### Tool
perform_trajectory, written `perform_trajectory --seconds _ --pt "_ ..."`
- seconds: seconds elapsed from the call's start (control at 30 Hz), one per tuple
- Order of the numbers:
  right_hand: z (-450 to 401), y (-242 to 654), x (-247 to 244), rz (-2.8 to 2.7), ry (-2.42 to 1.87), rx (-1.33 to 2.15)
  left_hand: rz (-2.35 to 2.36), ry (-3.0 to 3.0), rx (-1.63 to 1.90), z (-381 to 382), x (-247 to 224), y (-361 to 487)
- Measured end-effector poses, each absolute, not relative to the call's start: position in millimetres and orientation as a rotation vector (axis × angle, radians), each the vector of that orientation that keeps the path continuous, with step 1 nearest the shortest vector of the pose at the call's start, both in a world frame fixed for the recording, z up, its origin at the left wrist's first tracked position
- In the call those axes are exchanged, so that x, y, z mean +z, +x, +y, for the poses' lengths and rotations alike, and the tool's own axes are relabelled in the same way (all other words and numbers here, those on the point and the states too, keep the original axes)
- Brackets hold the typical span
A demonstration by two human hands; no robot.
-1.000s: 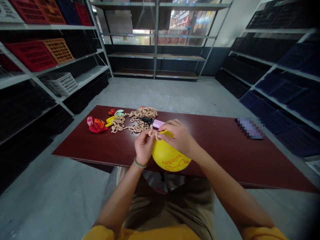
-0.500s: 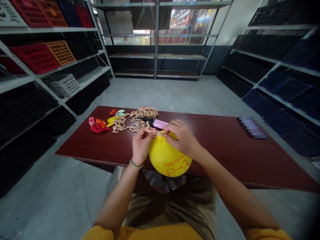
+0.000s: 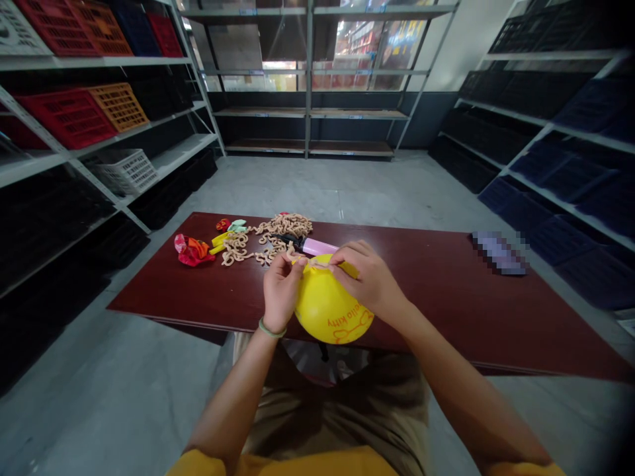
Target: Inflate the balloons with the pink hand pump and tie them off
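Observation:
A round, inflated yellow balloon (image 3: 330,305) with red "hello kitty" print sits at the table's front edge, its neck up. My left hand (image 3: 280,291) pinches at the neck, thumb against forefinger. Between my hands a thin beige curly cord (image 3: 320,265) crosses the top of the balloon, and my right hand (image 3: 370,276) grips it in a pinch. Whether the cord is knotted cannot be made out. Just behind lies a pink hand pump (image 3: 318,247) with a black end, partly hidden by my right hand.
On the dark red table (image 3: 426,284) lie a heap of beige curly cord (image 3: 292,225), yellow balloons (image 3: 218,243), a crumpled red-orange balloon (image 3: 192,251) and pale green ones (image 3: 237,225). A blurred-out flat object (image 3: 500,252) is at right. Crate-filled shelves (image 3: 79,63) flank the table.
My right hand has shifted slightly right, and a longer stretch of cord shows between my hands. The balloon has tilted a little, its print turning lower.

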State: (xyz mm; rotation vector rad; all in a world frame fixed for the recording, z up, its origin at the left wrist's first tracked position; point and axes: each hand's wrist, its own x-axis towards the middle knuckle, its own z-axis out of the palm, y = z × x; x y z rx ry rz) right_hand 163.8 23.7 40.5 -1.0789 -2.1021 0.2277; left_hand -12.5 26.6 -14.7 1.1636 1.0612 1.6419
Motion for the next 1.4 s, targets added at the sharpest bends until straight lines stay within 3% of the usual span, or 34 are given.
perform_trajectory --seconds 0.23,0.4,0.53,0.77,0.97,1.1,1.2,1.4 --pt "21.2 213.8 17.5 -1.51 -1.155 0.638 0.77 0.818 1.714 45.7 -7.4 -31.9" --pt "24.4 208.0 -25.5 -1.076 -0.881 1.334 0.62 0.755 1.654 51.4 -20.6 -23.5" --pt "31.7 184.4 -30.2 -0.898 -0.722 1.509 0.647 0.845 1.544 52.0 -36.1 -7.1" --pt "54.7 168.8 -19.8 -0.776 -0.628 1.457 0.787 1.335 1.273 55.4 -50.1 3.2" --pt "87.6 172.3 -30.0 -0.754 -0.625 1.351 0.743 1.355 1.3 74.3 -54.5 0.9" --pt "142.1 186.4 -39.8 -0.721 -0.817 1.076 0.714 1.233 1.379 93.9 -60.3 -15.0" --pt "185.4 203.0 -43.1 -0.74 -1.196 0.693 0.798 1.225 1.43 105.8 -65.8 -35.5" --pt "222.9 222.6 -46.9 -0.741 -1.325 0.526 1.112 1.286 1.481 108.3 -73.3 -91.4"
